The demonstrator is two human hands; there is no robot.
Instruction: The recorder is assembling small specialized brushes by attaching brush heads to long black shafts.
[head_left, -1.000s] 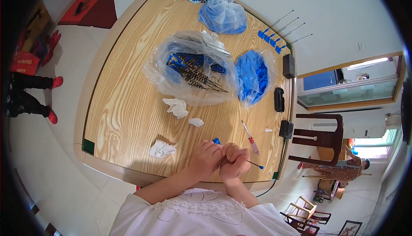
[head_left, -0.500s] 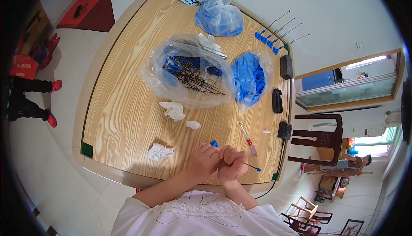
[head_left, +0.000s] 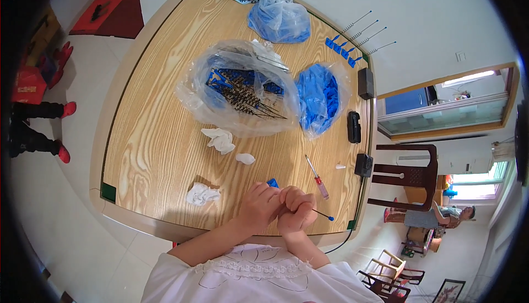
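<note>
Thin blue-tipped pin in right hand grip, blue piece under left hand.

The person wears a white short-sleeved top — a band of white lace ruffle runs across the chest, with thin dark line drawings on the fabric just below it. Both forearms are bare from sleeve to fingers — no watch, rings or gloves show.

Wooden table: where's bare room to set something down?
Free: the wooden table left of the clear plastic bag of dark pins, above the crumpled white tissue. Crowded: right edge, around the blue-filled bag, black boxes and red-handled screwdriver.
</note>
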